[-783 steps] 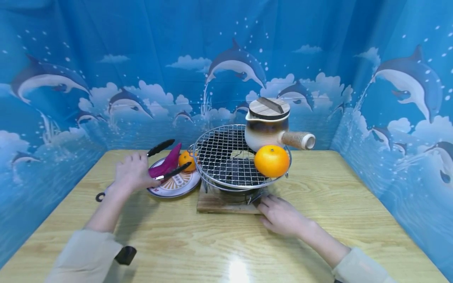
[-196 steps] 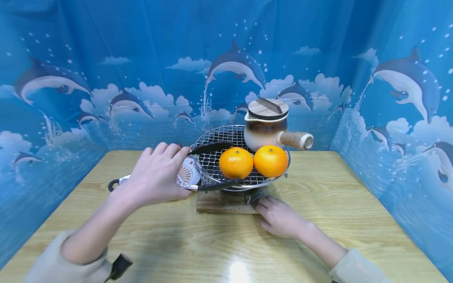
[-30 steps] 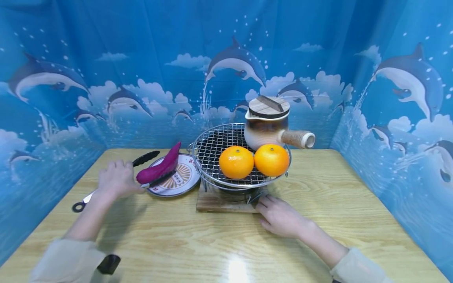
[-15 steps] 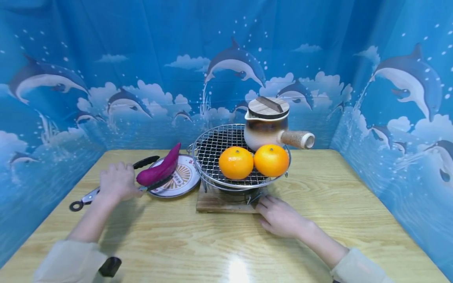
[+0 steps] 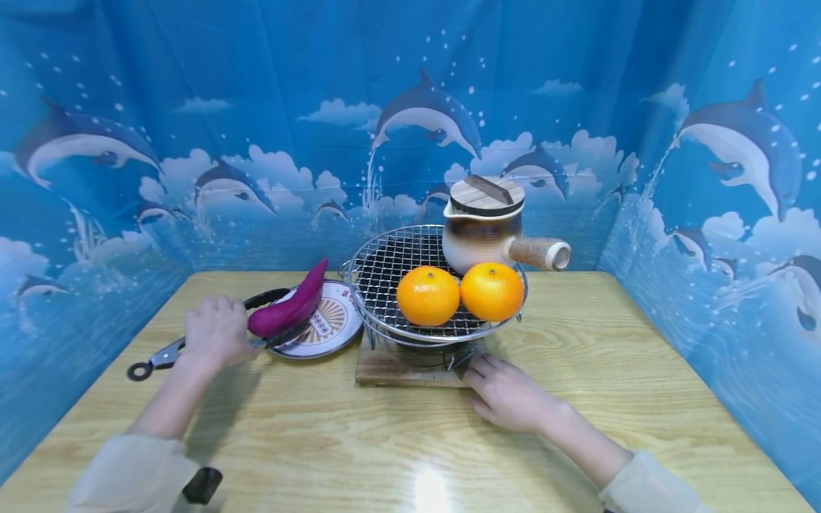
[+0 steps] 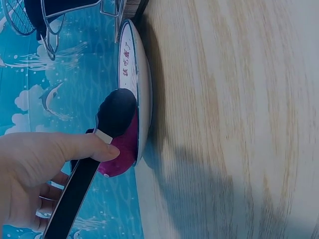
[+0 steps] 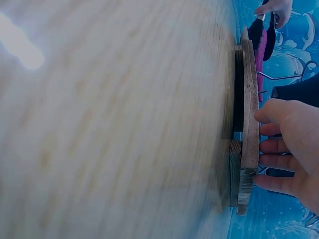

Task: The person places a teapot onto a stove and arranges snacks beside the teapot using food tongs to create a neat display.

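My left hand (image 5: pixel 216 331) grips black-tipped metal tongs (image 5: pixel 168 354), with the thumb along one arm in the left wrist view. The arms of the tongs lie on either side of a purple sweet potato (image 5: pixel 288 312). That sweet potato leans up across a white patterned plate (image 5: pixel 330 331). At the wooden board (image 5: pixel 404 374) under the grill stand, my right hand (image 5: pixel 509 392) rests its fingertips on the board's right end. In the right wrist view these fingers (image 7: pixel 276 161) look loosely bent against the wood.
On the round wire grill (image 5: pixel 391 267) sit two oranges, one at the left (image 5: pixel 427 296) and one at the right (image 5: pixel 492 292). Behind them stands a lidded clay pot (image 5: pixel 481 239), its handle (image 5: pixel 540 252) jutting past the rim. A dolphin-print curtain (image 5: pixel 256 107) surrounds the table.
Earlier, a second orange came from the plate onto the grill, beside the first. Over the last second the tongs have narrowed around the sweet potato. My right hand stays put.
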The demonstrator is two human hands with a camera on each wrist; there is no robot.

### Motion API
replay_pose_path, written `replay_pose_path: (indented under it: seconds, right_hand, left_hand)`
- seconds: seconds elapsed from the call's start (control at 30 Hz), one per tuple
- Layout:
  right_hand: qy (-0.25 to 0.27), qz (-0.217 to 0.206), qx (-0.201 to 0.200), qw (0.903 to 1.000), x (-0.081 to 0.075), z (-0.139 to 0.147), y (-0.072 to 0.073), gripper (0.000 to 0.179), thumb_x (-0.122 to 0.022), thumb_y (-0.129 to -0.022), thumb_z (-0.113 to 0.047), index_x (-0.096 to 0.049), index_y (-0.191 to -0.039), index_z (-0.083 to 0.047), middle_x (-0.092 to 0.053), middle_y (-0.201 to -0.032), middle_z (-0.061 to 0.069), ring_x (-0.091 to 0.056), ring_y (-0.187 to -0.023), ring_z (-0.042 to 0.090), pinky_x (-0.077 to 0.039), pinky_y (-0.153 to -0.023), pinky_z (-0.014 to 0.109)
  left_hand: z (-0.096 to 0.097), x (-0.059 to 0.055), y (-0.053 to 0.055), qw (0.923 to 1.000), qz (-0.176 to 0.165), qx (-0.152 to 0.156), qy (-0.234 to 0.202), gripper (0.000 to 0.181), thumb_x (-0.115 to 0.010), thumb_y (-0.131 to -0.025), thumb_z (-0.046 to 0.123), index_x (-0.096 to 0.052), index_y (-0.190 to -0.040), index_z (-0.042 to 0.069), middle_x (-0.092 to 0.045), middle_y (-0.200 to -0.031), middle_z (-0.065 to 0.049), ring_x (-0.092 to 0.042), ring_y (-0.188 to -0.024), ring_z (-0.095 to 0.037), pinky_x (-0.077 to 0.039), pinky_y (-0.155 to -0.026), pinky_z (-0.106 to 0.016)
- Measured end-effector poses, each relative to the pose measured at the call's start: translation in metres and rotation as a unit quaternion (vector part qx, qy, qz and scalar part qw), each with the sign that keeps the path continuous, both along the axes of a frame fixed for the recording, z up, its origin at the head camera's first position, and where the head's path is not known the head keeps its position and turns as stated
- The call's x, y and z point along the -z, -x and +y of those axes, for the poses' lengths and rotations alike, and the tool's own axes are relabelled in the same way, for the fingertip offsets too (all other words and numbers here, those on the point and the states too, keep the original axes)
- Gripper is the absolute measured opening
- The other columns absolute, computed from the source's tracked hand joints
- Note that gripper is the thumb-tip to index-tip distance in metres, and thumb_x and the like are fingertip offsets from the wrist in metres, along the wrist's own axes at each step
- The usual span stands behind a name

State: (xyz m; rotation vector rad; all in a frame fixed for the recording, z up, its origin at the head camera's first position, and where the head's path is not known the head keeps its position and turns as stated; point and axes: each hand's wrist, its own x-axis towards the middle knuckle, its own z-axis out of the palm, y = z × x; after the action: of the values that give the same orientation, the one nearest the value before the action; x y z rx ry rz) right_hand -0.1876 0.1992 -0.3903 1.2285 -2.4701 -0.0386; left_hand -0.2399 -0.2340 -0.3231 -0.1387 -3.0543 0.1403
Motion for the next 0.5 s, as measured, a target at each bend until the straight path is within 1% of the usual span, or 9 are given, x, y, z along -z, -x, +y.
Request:
replay_pose_path:
  seconds: [0.33,0.5]
  right_hand:
    - [0.004,0.003,-0.003,1.0000,0.0017,0.0007,0.0011,0.023,-0.069,-0.077,-0.022,-0.061,-0.094,-0.008,-0.059,-0.094,0.006,-0.057,-0.091,0.024,-0.046,-0.088,0.040]
    - [0.003,0.000,-0.001,1.0000,0.0017,0.0005,0.0011,0.023,-0.069,-0.077,-0.023,-0.061,-0.094,-0.008,-0.059,-0.096,0.006,-0.057,-0.092,0.025,-0.045,-0.089,0.041]
  left_hand:
    - [0.0006,0.0042,0.0004,1.0000,-0.001,0.005,0.004,0.084,-0.079,-0.063,0.040,-0.046,-0.114,-0.018,-0.048,-0.101,-0.033,-0.042,-0.098,-0.049,-0.036,-0.080,-0.063]
    - [0.0020,0.0084,0.0016,1.0000,0.008,0.005,0.001,0.081,-0.080,-0.062,0.038,-0.047,-0.110,-0.018,-0.048,-0.099,-0.031,-0.043,-0.097,-0.049,-0.036,-0.079,-0.063]
